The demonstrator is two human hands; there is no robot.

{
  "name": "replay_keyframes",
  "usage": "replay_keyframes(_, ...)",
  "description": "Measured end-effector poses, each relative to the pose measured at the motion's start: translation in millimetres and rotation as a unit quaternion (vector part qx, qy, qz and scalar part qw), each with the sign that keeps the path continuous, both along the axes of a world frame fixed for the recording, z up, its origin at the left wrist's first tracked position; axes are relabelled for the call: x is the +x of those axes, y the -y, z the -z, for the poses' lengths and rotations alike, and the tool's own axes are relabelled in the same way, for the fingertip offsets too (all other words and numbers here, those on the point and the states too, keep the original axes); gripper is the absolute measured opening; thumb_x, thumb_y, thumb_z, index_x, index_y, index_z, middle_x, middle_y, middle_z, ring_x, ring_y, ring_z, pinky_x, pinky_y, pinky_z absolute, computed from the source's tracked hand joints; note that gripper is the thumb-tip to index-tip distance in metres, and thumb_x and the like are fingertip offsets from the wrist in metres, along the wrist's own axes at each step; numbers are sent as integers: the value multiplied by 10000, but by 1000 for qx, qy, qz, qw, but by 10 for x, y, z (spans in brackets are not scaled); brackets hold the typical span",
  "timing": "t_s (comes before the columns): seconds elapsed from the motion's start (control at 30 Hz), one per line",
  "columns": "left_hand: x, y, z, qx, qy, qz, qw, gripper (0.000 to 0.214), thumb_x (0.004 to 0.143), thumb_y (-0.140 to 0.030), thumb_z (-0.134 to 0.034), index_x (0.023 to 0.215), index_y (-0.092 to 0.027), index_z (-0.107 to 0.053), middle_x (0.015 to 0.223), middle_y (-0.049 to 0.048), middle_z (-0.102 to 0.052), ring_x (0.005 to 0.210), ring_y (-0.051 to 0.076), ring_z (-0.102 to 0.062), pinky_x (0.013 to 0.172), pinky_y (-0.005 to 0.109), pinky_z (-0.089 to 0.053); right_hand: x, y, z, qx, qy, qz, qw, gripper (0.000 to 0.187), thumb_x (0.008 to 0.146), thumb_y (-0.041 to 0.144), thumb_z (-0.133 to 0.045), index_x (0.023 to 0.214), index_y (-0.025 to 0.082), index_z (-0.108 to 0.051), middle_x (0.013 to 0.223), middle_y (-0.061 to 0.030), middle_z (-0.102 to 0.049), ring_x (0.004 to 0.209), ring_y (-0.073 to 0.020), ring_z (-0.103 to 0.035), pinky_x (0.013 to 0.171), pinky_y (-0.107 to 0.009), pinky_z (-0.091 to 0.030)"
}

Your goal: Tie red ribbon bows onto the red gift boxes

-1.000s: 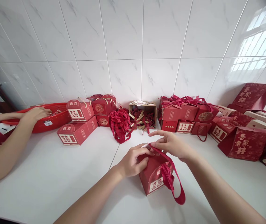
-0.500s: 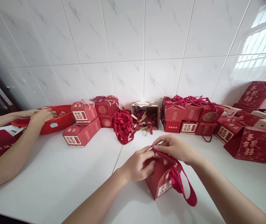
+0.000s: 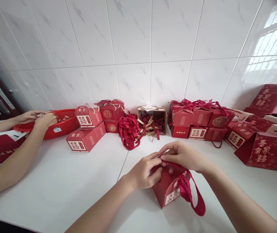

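Observation:
A small red gift box (image 3: 164, 189) with a white printed end panel stands on the white table in front of me. A dark red ribbon (image 3: 199, 202) runs over its top and hangs in a loop down its right side. My left hand (image 3: 146, 171) grips the box's upper left edge, fingers bent over the top flap. My right hand (image 3: 180, 155) pinches at the far top edge, where the ribbon meets the flap. The fingertips of both hands almost meet there, and they hide the exact spot they hold.
Behind the box lie a heap of red ribbons (image 3: 128, 129) and an open carton (image 3: 166, 121) of ribbon pieces. Red boxes (image 3: 202, 116) are stacked right and left. At far left, another person's hands (image 3: 46, 120) work over a red basket (image 3: 66, 127).
My right fingers have shifted slightly along the top edge, and the flap is pressed closer under them. At left, the other person's hands have lifted a small item above the basket.

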State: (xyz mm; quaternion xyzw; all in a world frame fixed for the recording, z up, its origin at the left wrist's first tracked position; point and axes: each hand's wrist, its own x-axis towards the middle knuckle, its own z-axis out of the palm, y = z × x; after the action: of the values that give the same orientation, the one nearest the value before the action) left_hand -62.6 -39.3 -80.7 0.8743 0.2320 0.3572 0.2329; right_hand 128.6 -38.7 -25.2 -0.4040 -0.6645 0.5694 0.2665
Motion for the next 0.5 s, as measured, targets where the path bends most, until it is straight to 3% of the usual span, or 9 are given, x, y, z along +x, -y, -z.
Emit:
replay_keyframes(0.2,10,-18,6,-7,19,18,1000,238,781,-84,-462,935,-173,-620,1013,89,-605,935,198,-608,846,312,-508,-28,33,-56,19,34,35,999,244,782,431,-646,805,189,-664,669,-11,-665,566,-154,-624,516,-259,-470)
replay_keyframes(0.27,13,-22,12,-10,21,24,999,288,784,-79,-458,991,-186,-626,1064,90,-609,991,206,-605,870,320,-505,-49,60,-71,74,84,72,991,217,786,398,-634,769,190,-692,663,-15,-648,592,-156,-604,546,-268,-458)
replay_keyframes(0.4,17,-9,21,-9,16,15,1000,316,790,-83,-461,1034,-191,-630,1096,95,-612,1014,211,-604,872,331,-509,-93,103,-70,218,183,149,947,162,769,327,-631,755,218,-750,817,-47,-644,732,-180,-576,664,-305,-451)
replay_keyframes(0.5,9,2,18,-8,9,10,1000,297,811,-103,-461,1037,-189,-634,1121,105,-608,1014,212,-604,872,338,-508,-115,107,-68,256,185,170,934,149,757,311,-641,747,219,-758,879,-57,-619,790,-188,-567,718,-324,-453)
